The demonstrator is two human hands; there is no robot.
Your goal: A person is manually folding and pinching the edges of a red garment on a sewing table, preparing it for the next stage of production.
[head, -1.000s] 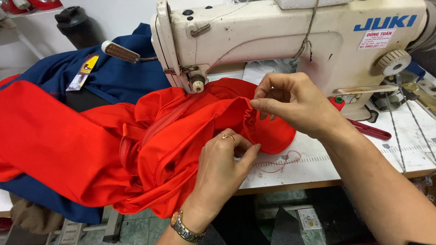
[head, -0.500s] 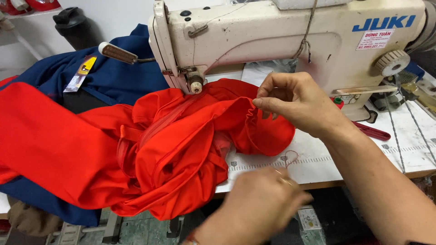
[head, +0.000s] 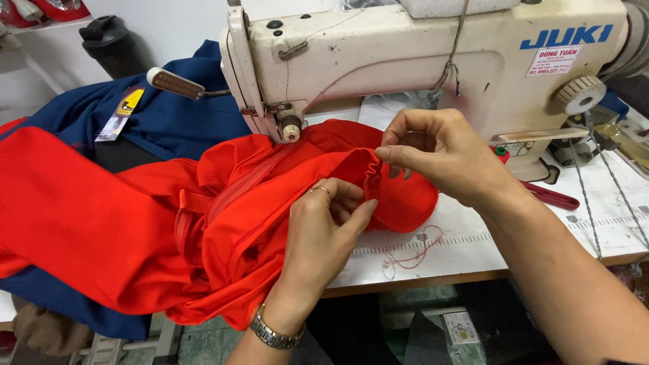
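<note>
The big red cloth garment (head: 203, 230) lies bunched on the white sewing table (head: 473, 250), right under the needle end of the cream sewing machine (head: 405, 61) and spilling off the table edge in front of it. The right hand (head: 439, 152) pinches a small gathered fold of the red cloth between thumb and fingers, just in front of the machine. The left hand (head: 324, 223) rests on the cloth below that fold, fingers curled and closed on it. The pinch is small, so the fold could slip out. The heavy cloth hanging off the edge could drag it away from the machine. A loose red thread (head: 412, 253) on the table in front of the machine could get caught.
</note>
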